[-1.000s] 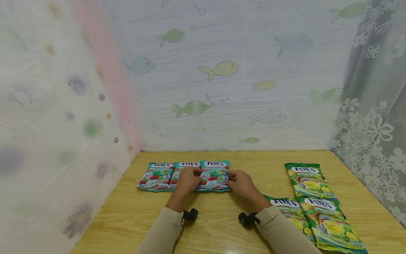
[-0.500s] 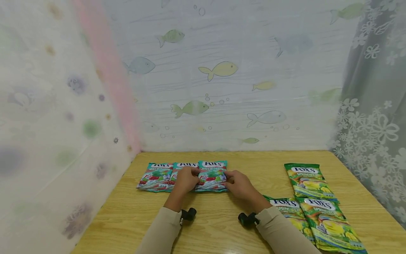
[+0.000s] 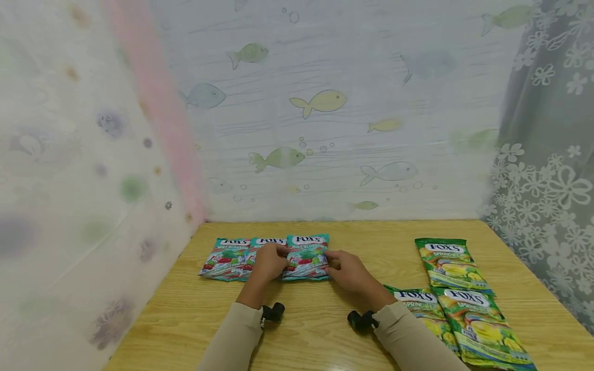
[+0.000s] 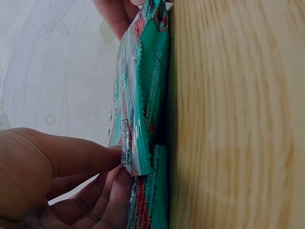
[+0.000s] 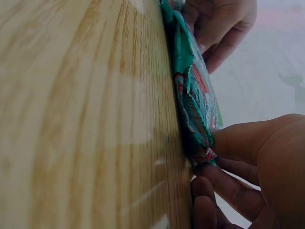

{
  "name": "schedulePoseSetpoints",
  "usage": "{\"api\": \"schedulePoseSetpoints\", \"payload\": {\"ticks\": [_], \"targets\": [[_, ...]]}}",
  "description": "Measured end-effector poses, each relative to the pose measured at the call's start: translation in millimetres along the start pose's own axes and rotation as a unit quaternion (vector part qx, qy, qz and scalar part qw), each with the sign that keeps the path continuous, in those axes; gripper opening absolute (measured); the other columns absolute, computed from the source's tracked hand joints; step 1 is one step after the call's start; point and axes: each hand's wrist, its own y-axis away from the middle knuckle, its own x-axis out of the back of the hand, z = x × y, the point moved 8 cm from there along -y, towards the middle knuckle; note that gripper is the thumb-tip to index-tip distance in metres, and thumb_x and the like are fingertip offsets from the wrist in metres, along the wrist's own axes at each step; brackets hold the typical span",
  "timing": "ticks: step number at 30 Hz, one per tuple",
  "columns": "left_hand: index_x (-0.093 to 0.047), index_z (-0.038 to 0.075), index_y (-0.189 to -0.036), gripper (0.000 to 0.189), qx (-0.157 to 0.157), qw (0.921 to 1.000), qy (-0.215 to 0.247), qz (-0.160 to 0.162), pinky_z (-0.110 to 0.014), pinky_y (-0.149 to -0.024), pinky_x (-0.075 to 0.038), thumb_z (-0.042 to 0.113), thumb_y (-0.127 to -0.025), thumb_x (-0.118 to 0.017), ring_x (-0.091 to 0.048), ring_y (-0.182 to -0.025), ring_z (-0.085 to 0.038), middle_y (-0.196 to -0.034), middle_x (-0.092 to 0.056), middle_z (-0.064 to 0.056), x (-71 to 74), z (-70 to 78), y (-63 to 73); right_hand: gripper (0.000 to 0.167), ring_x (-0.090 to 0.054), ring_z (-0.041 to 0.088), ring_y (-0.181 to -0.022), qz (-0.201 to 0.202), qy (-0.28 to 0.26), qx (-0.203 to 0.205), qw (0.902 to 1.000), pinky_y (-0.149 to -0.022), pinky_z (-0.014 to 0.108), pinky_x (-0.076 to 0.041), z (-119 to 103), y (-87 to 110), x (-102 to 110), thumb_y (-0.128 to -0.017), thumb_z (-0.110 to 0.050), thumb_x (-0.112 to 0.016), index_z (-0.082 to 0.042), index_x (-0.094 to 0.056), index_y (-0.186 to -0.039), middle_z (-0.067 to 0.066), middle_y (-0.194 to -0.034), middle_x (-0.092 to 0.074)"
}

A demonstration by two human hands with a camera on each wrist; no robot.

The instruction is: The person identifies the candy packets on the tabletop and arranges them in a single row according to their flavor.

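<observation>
A teal candy bag (image 3: 308, 256) marked FOX'S Mint Blossom lies at the right end of a row of three. My left hand (image 3: 268, 264) pinches its left edge between thumb and fingers; the left wrist view shows the thumb on the bag's corner (image 4: 135, 155). At the opposite edge, my right hand (image 3: 349, 270) pinches the bag with thumb and fingers. The middle teal bag (image 3: 270, 240) is partly covered by my left hand and tucks against its neighbours. At the far left sits the third teal bag (image 3: 227, 257), fully on the tabletop.
Three green FOX'S bags lie to the right: one at the back (image 3: 450, 265), one in front (image 3: 482, 327) and one partly behind my right forearm (image 3: 431, 319). The wooden table (image 3: 306, 330) meets a fish-patterned curtain (image 3: 320, 170) at its back edge.
Both hands have slid the held teal bag leftward along the table. The middle bag has shifted slightly left too, closer over the far-left one. The green bags have stayed put.
</observation>
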Motion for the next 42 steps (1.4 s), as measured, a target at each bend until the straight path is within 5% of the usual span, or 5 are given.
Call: {"api": "schedulePoseSetpoints", "payload": {"ticks": [6, 16, 25, 42], "targets": [[-0.078, 0.007, -0.117, 0.025, -0.008, 1.0000, -0.001, -0.002, -0.039, -0.073, -0.059, 0.006, -0.092, -0.076, -0.068, -0.097, -0.026, -0.111, -0.073, -0.011, -0.5, -1.4, -1.5, 0.049, -0.065, 0.016, -0.097, -0.003, 0.004, 0.007, 1.0000, -0.066, 0.031, -0.049, 0, -0.3, -1, -0.102, -0.013, -0.066, -0.006, -0.056, -0.149, 0.013, -0.147, -0.058], [-0.078, 0.007, -0.117, 0.025, 0.007, 1.0000, 0.007, 0.002, -0.034, -0.062, -0.055, 0.006, -0.092, -0.076, -0.067, -0.089, -0.024, -0.111, -0.073, -0.011, 1.0, -3.7, -2.4, 0.048, -0.066, 0.023, -0.113, -0.004, 0.022, 0.010, 0.9997, -0.081, 0.036, -0.053, 0, -0.4, -3, -0.102, -0.016, -0.066, -0.010, -0.057, -0.149, 0.011, -0.149, -0.057], [-0.078, 0.008, -0.116, 0.024, 0.010, 0.9999, 0.012, -0.002, -0.033, -0.059, -0.054, 0.006, -0.092, -0.076, -0.067, -0.087, -0.023, -0.110, -0.073, -0.011, -0.3, -5.2, -2.6, 0.048, -0.066, 0.021, -0.107, -0.006, 0.013, 0.002, 0.9999, -0.071, 0.033, -0.051, 0, 0.0, -3, -0.102, -0.014, -0.066, -0.009, -0.057, -0.149, 0.011, -0.147, -0.058], [-0.076, 0.005, -0.120, 0.028, -0.012, 0.9990, -0.044, -0.001, -0.043, -0.080, -0.059, 0.005, -0.092, -0.074, -0.066, -0.098, -0.024, -0.113, -0.073, -0.012, -2.6, 4.6, -2.1, 0.050, -0.068, 0.031, -0.117, -0.004, 0.016, -0.007, 0.9998, -0.087, 0.044, -0.060, -9, 2.0, 1, -0.099, -0.011, -0.070, -0.003, -0.056, -0.146, 0.014, -0.132, -0.066]]}}
